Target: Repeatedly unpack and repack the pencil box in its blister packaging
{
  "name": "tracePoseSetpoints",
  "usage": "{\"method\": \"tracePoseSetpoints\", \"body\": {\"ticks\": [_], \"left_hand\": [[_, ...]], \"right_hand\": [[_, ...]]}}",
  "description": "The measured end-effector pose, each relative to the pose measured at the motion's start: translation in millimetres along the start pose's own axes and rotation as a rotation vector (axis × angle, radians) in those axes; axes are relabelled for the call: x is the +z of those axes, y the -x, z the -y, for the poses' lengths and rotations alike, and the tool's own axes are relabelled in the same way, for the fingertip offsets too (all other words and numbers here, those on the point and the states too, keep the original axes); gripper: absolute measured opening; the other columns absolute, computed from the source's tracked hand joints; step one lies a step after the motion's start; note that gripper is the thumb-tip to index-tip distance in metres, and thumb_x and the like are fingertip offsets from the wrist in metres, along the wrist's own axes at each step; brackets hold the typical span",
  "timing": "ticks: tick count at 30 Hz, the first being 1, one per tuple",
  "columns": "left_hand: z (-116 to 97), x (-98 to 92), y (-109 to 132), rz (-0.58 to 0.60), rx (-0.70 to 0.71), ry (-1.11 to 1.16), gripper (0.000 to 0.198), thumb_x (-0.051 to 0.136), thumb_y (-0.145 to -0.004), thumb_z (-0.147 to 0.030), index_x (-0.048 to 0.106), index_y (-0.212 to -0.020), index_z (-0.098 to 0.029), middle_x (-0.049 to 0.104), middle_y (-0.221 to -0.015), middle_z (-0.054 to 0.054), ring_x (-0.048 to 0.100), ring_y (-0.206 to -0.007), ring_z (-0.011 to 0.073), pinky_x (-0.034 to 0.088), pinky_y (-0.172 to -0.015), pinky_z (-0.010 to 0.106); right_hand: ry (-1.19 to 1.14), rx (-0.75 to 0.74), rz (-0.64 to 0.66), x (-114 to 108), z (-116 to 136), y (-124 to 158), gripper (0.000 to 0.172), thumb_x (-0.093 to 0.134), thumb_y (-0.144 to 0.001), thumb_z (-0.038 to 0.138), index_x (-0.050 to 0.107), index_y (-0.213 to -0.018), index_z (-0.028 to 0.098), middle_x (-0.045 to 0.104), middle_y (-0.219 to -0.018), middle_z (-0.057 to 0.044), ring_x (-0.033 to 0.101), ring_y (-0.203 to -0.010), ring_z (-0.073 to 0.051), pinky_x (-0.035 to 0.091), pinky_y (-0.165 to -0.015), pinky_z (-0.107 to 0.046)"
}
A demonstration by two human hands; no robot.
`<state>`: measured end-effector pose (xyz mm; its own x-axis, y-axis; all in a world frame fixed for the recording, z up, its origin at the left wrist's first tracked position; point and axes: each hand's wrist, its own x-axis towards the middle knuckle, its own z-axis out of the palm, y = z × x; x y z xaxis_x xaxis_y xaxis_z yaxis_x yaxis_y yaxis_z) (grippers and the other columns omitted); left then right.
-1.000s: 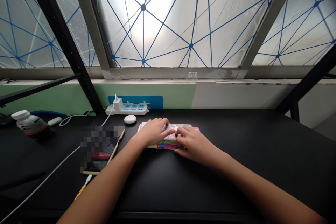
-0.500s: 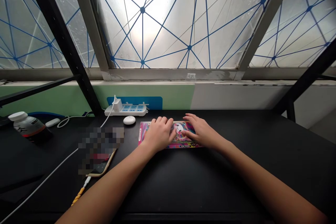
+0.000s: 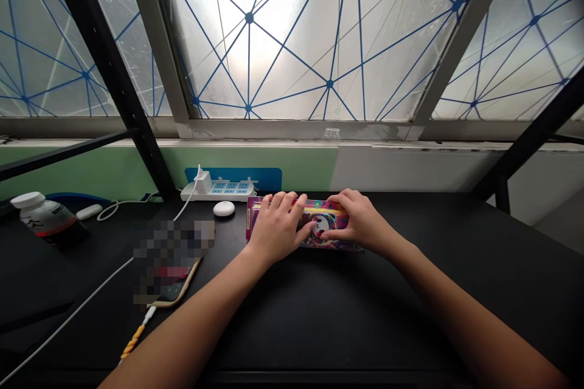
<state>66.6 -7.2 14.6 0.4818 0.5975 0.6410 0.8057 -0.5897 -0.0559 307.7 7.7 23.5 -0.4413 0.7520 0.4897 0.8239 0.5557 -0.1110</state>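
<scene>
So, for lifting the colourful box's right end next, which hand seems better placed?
Probably the right hand: it covers that end of the colourful box, while the left hand lies mostly across the left half.

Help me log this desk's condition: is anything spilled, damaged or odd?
A pixelated patch hides most of the device left of the left hand. The white-capped bottle appears tilted, possibly lens distortion. No spill shows; the box looks undamaged where visible.
</scene>
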Motion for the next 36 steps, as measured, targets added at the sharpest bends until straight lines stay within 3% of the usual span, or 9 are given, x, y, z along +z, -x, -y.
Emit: {"method": "tracePoseSetpoints", "body": {"ticks": [3,6,9,12,17,21,26,32,36], "left_hand": [[5.0,-6.9,-2.3,0.007,-0.021,-0.026,0.049,0.05,-0.097,-0.053,0.052,-0.131,-0.017,0.061,-0.127,0.013,0.052,-0.117,0.0313,0.035,-0.103,0.049],[4.5,-12.8,-3.1,0.102,-0.004,-0.071,0.043,0.06,-0.092,-0.053,0.059,-0.117,-0.018,0.066,-0.109,0.01,0.058,-0.102,0.0293,0.042,-0.091,0.045],[-1.6,-16.1,-2.8,0.215,0.059,-0.102,0.033,0.07,-0.086,-0.049,0.061,-0.099,-0.019,0.065,-0.096,0.007,0.06,-0.092,0.0274,0.044,-0.08,0.041],[-7.5,-16.5,-2.2,0.267,0.09,-0.099,0.034,0.073,-0.084,-0.047,0.06,-0.1,-0.019,0.065,-0.095,0.006,0.061,-0.089,0.0268,0.044,-0.077,0.04],[-6.3,-13.0,-2.4,0.314,0.023,-0.064,0.035,0.063,-0.09,-0.053,0.061,-0.097,-0.019,0.068,-0.091,0.007,0.064,-0.084,0.0273,0.044,-0.075,0.04],[-1.7,-10.0,-2.2,0.329,0.023,-0.048,0.037,0.059,-0.091,-0.056,0.063,-0.092,-0.019,0.069,-0.089,0.008,0.065,-0.085,0.0281,0.044,-0.074,0.04],[-0.4,-8.7,0.4,0.35,0.064,0.033,0.039,0.064,-0.086,-0.057,0.065,-0.099,-0.02,0.069,-0.098,0.008,0.062,-0.094,0.0287,0.047,-0.076,0.04],[10.3,-2.3,5.4,0.327,0.084,0.204,0.063,0.071,-0.078,-0.058,0.055,-0.128,-0.024,0.06,-0.132,0.009,0.053,-0.12,0.0307,0.044,-0.099,0.044],[20.9,4.6,7.8,0.378,0.043,0.279,0.075,0.068,-0.076,-0.068,0.051,-0.134,-0.023,0.056,-0.14,0.01,0.049,-0.129,0.0311,0.038,-0.108,0.047]], "right_hand": [[0.069,0.003,-0.053,-2.1,7.3,1.3,0.06,0.084,-0.065,0.056,0.058,-0.106,0.021,0.062,-0.1,-0.007,0.061,-0.091,-0.027,0.044,-0.089,-0.044],[0.124,-0.033,-0.07,1.5,17.9,4.0,0.044,0.083,-0.072,0.04,0.056,-0.1,0.021,0.065,-0.095,-0.005,0.061,-0.086,-0.024,0.041,-0.093,-0.043],[0.201,-0.093,0.002,7.6,29.6,6.6,0.023,0.075,-0.081,0.025,0.057,-0.095,0.02,0.066,-0.09,-0.005,0.061,-0.085,-0.025,0.042,-0.087,-0.039],[0.25,-0.115,0.065,11.3,39.0,8.5,0.014,0.067,-0.084,0.018,0.059,-0.096,0.018,0.067,-0.093,-0.008,0.06,-0.086,-0.027,0.043,-0.077,-0.037],[0.225,-0.132,0.118,12.1,51.2,10.9,0.021,0.066,-0.086,0.023,0.061,-0.105,0.017,0.068,-0.099,-0.01,0.06,-0.089,-0.028,0.046,-0.074,-0.039],[0.168,-0.163,0.152,15.3,59.1,12.4,0.032,0.069,-0.085,0.023,0.06,-0.115,0.016,0.067,-0.112,-0.013,0.06,-0.104,-0.032,0.049,-0.086,-0.045],[0.077,-0.179,0.163,20.5,58.9,13.4,0.042,0.067,-0.085,0.023,0.056,-0.125,0.016,0.062,-0.128,-0.017,0.057,-0.12,-0.035,0.047,-0.098,-0.051],[-0.039,-0.213,0.207,25.1,55.8,14.4,0.062,0.069,-0.085,0.032,0.047,-0.141,0.016,0.053,-0.144,-0.019,0.05,-0.132,-0.034,0.044,-0.107,-0.052],[-0.075,-0.183,0.261,26.5,53.7,15.9,0.065,0.067,-0.088,0.044,0.046,-0.145,0.019,0.048,-0.15,-0.018,0.046,-0.137,-0.034,0.041,-0.11,-0.054]]}}
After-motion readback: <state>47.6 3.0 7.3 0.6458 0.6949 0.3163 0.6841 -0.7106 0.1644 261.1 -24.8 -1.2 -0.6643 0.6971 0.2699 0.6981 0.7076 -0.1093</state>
